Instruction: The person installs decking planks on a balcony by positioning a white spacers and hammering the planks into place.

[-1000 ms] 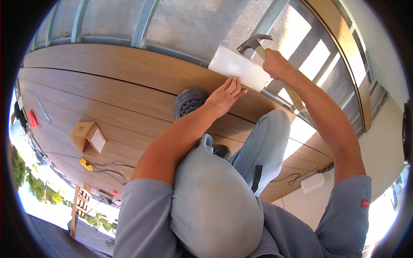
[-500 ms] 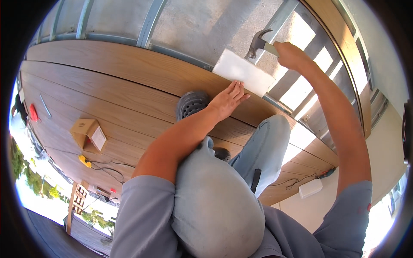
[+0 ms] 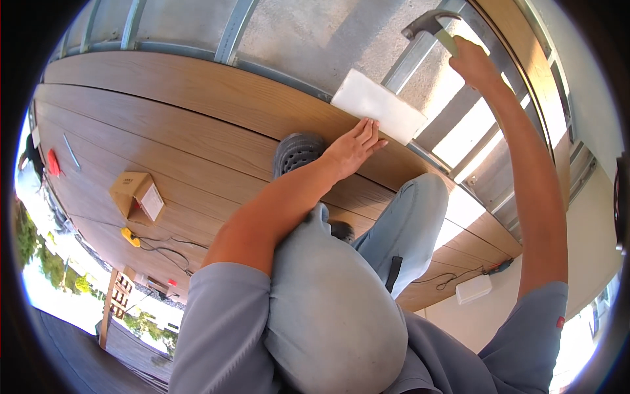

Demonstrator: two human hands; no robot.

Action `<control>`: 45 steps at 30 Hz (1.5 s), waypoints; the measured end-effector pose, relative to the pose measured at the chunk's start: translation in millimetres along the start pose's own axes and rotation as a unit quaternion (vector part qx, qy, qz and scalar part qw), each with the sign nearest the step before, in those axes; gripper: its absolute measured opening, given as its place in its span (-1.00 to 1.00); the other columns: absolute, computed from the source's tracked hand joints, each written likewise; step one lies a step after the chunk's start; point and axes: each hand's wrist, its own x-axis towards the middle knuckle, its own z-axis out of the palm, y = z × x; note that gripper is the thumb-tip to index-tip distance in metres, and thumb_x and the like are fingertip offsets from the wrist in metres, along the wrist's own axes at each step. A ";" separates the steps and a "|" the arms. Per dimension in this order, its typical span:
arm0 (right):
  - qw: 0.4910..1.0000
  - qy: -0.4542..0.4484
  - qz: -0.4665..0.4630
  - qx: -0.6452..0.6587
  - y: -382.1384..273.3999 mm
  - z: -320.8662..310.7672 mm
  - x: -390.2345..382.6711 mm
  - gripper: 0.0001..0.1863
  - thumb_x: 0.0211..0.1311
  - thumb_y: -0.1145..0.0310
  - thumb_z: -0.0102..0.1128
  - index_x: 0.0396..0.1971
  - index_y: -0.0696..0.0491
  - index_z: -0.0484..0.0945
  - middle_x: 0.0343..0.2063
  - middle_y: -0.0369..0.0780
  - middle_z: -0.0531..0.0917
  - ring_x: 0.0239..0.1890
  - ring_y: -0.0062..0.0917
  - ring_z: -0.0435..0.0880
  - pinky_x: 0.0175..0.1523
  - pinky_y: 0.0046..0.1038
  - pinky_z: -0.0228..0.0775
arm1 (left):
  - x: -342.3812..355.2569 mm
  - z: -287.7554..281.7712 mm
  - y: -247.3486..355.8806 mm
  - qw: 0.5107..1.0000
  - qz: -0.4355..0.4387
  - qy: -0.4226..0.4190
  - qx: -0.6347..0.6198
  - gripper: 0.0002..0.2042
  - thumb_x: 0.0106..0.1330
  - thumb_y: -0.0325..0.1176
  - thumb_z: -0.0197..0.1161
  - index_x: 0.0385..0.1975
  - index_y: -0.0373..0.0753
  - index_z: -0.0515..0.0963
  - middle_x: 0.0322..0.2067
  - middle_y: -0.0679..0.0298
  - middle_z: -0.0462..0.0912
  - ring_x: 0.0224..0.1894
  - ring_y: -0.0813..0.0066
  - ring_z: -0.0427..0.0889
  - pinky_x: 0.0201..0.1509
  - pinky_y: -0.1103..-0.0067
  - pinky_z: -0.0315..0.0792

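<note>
Hammer (image 3: 430, 25) held clear of a white block (image 3: 379, 105) at the edge of the boards (image 3: 197, 148).
The right hand (image 3: 472, 62) grips the handle beyond the block; the left hand (image 3: 354, 152), loosely spread, rests fingertips on its near edge. Boards already cover the block's near side; beyond it, metal bars (image 3: 235, 29) remain uncovered, so the decking looks only partly done.

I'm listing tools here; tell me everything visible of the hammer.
The hammer has a dark, metal-looking head with a curved claw, and a pale green handle partly hidden by the right hand gripping it. In the picture, its head sits up-left of that hand, claw pointing right, clear of the white block.
</note>
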 end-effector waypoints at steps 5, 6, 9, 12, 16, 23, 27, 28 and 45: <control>0.934 0.202 0.202 0.215 -3.0 -0.1 1.3 -0.81 0.24 0.48 0.05 -0.21 0.25 0.51 -0.64 -0.06 0.61 -0.66 -0.32 0.64 -0.48 -0.21 0.52 | 3.2 -8.4 -10.8 1.000 0.000 -0.009 0.030 -0.38 0.56 -0.22 -0.12 0.60 -0.16 0.02 0.47 -0.12 0.17 0.53 -0.04 0.11 0.66 0.18 -0.09; 0.994 0.064 0.093 0.009 -8.9 43.5 -18.7 -0.80 0.21 0.53 0.04 -0.18 0.24 0.51 -0.58 0.00 0.63 -0.54 -0.23 0.69 -0.39 -0.18 0.54 | 5.7 -4.8 -11.0 1.000 0.004 0.003 0.025 -0.38 0.56 -0.21 -0.12 0.59 -0.16 0.02 0.47 -0.12 0.17 0.53 -0.04 0.11 0.66 0.18 -0.09; 0.976 -0.099 -0.075 -0.177 -11.5 68.4 -28.1 -0.77 0.19 0.60 -0.01 -0.16 0.23 0.53 -0.48 0.05 0.66 -0.38 -0.14 0.74 -0.25 -0.15 0.57 | 1.1 -1.6 -2.3 1.000 -0.001 0.003 0.021 -0.38 0.56 -0.21 -0.11 0.59 -0.15 0.03 0.47 -0.13 0.17 0.53 -0.04 0.11 0.66 0.18 -0.08; 0.991 -0.124 -0.003 -0.045 -27.4 -2.2 -14.0 -0.81 0.22 0.58 -0.01 -0.18 0.24 0.48 -0.52 -0.01 0.63 -0.64 -0.32 0.64 -0.55 -0.22 0.45 | -0.3 -2.4 -9.4 0.999 -0.005 -0.004 0.031 -0.39 0.56 -0.20 -0.11 0.59 -0.16 0.05 0.47 -0.13 0.17 0.52 -0.03 0.12 0.66 0.18 -0.08; 0.968 0.164 0.124 0.147 3.4 -25.1 8.1 -0.82 0.27 0.43 0.04 -0.23 0.25 0.45 -0.69 -0.16 0.55 -0.74 -0.44 0.55 -0.59 -0.33 0.43 | 4.4 -8.0 -9.8 0.999 0.000 0.013 0.052 -0.39 0.57 -0.20 -0.12 0.59 -0.17 0.06 0.46 -0.13 0.18 0.52 -0.02 0.13 0.65 0.17 -0.07; 0.976 -0.053 -0.170 -0.128 54.1 55.1 -4.6 -0.67 0.16 0.63 -0.08 -0.07 0.27 0.52 -0.45 0.10 0.67 -0.62 -0.24 0.67 -0.55 -0.20 0.49 | 17.2 -4.9 -8.5 0.999 0.007 0.023 0.026 -0.39 0.56 -0.21 -0.11 0.58 -0.17 0.06 0.45 -0.12 0.21 0.52 -0.01 0.14 0.65 0.19 -0.06; 0.988 0.101 0.072 0.090 14.4 -20.4 19.7 -0.78 0.24 0.42 0.06 -0.19 0.24 0.47 -0.67 -0.14 0.57 -0.75 -0.44 0.54 -0.63 -0.28 0.40 | 1.8 -6.2 -9.2 0.999 -0.003 0.014 0.034 -0.38 0.54 -0.22 -0.09 0.59 -0.16 0.06 0.45 -0.11 0.22 0.52 -0.01 0.14 0.65 0.19 -0.07; 0.970 0.149 0.135 0.138 22.2 -19.8 25.1 -0.76 0.23 0.42 0.05 -0.17 0.26 0.48 -0.64 -0.11 0.60 -0.74 -0.44 0.56 -0.61 -0.29 0.43 | 4.9 -7.5 -8.4 0.999 0.002 0.017 0.037 -0.38 0.54 -0.22 -0.09 0.59 -0.16 0.06 0.45 -0.11 0.22 0.52 -0.01 0.14 0.65 0.19 -0.07; 0.998 0.050 0.026 0.027 -4.0 58.5 -10.3 -0.79 0.17 0.55 -0.02 -0.22 0.29 0.49 -0.60 -0.02 0.63 -0.66 -0.32 0.66 -0.50 -0.23 0.50 | 4.5 -2.5 0.5 0.998 0.010 0.012 0.061 -0.40 0.58 -0.19 -0.15 0.58 -0.19 0.05 0.45 -0.09 0.23 0.53 0.01 0.13 0.65 0.17 -0.05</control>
